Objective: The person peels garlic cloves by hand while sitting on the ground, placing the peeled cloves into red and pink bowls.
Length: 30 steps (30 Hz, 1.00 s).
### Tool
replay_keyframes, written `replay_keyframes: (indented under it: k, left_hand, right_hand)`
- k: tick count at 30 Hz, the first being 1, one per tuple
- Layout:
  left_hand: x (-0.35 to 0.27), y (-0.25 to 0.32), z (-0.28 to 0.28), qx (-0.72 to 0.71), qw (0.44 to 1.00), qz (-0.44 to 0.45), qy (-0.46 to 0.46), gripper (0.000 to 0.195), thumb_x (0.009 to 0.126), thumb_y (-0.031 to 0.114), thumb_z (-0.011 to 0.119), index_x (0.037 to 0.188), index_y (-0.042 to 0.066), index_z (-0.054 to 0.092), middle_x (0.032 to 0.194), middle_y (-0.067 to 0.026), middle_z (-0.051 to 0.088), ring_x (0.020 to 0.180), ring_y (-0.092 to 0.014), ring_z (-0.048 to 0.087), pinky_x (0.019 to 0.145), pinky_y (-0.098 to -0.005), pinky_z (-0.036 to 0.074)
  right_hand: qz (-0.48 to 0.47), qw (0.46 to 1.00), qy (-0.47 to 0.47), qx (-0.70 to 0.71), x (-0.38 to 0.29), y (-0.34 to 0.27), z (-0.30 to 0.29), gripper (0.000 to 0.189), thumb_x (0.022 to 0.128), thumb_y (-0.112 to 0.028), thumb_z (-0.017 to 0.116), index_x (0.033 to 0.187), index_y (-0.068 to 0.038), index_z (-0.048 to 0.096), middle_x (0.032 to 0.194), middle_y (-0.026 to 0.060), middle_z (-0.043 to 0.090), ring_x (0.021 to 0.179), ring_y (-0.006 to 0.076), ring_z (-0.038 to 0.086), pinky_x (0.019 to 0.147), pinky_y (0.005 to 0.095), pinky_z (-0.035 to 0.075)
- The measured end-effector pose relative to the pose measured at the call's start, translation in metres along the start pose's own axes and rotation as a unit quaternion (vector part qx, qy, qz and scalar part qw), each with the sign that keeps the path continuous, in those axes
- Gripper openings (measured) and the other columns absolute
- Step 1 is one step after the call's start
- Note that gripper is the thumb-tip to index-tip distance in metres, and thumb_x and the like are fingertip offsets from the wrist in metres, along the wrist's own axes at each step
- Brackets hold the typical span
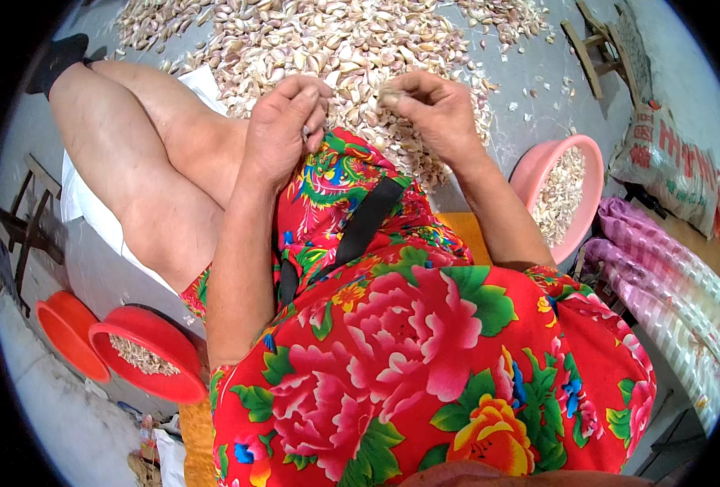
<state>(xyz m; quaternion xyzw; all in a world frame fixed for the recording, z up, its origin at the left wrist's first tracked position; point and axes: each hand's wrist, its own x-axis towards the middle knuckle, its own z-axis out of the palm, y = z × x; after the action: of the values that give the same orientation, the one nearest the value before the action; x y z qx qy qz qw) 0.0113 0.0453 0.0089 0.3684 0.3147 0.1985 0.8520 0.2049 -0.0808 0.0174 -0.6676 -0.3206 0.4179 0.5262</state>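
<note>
A wide heap of unpeeled garlic cloves (347,42) is spread in front of me. My left hand (290,119) is raised above the heap's near edge with fingers curled; a small pale bit shows between the fingers, too little to name. My right hand (430,106) is curled over the heap, its thumb and fingertips pinched together and slightly blurred; whether a clove is between them cannot be told. The hands are apart. Below them lies the red floral fabric (335,164) over my lap, with a black strap (369,219) across it.
A pink basin (588,201) holding garlic pieces stands at right, near purple striped bags (658,255) and a printed sack (664,170). A red basin (152,377) with similar pieces and an orange-red basin (70,335) are lower left. Wooden stools (603,49) stand at the sides.
</note>
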Motion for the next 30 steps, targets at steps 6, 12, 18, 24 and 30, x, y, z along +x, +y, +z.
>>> replay_keyframes:
  k: [6,12,18,24,30]
  left_hand:
    - [-0.005,0.013,0.011,0.083,0.991,-0.09,0.044,0.043,0.108,0.043,0.044,0.098,0.006,0.064,0.076,-0.0007,0.058,0.058,-0.008,0.051,0.05,-0.0201,0.039]
    - [0.003,-0.006,-0.009,-0.028,0.995,-0.037,0.083,0.038,0.107,0.037,0.051,0.101,0.003,0.066,0.092,-0.0042,0.066,0.081,-0.01,0.061,0.072,-0.0258,0.052]
    - [0.005,-0.002,-0.011,-0.055,0.997,-0.01,0.055,0.023,0.106,0.022,0.055,0.095,0.003,0.063,0.072,-0.0012,0.057,0.058,-0.009,0.051,0.051,-0.0238,0.043]
    - [0.002,0.004,-0.004,-0.036,0.996,-0.025,0.079,0.019,0.105,0.017,0.055,0.096,0.001,0.061,0.061,-0.0002,0.049,0.044,-0.01,0.042,0.041,-0.0227,0.036]
    - [0.003,0.004,0.0,-0.019,0.995,-0.014,0.102,0.016,0.105,0.017,0.055,0.103,0.001,0.059,0.065,0.0022,0.046,0.052,-0.006,0.038,0.044,-0.0202,0.034]
  right_hand:
    - [-0.169,0.964,0.009,-0.205,-0.008,-0.032,0.065,0.016,0.075,-0.012,0.072,0.089,-0.004,0.073,0.074,0.0132,0.066,0.068,0.0269,0.066,0.065,0.0387,0.053]
    - [-0.308,0.887,0.032,-0.343,0.0,-0.029,0.096,0.006,0.078,-0.011,0.069,0.081,-0.006,0.066,0.086,0.0098,0.062,0.079,0.0307,0.062,0.065,0.0451,0.051]
    - [-0.318,0.923,0.008,-0.217,-0.021,-0.028,0.077,0.013,0.079,-0.01,0.073,0.091,-0.006,0.07,0.096,0.0104,0.067,0.088,0.0285,0.065,0.077,0.039,0.054]
    - [-0.191,0.923,0.136,-0.304,-0.032,0.01,-0.008,0.016,0.084,-0.009,0.07,0.099,-0.006,0.071,0.101,0.0124,0.069,0.098,0.0298,0.066,0.087,0.039,0.052]
    - [-0.074,0.87,0.34,-0.349,-0.024,0.1,-0.125,0.022,0.091,-0.02,0.067,0.104,-0.002,0.069,0.106,0.017,0.067,0.105,0.0343,0.06,0.096,0.0441,0.045]
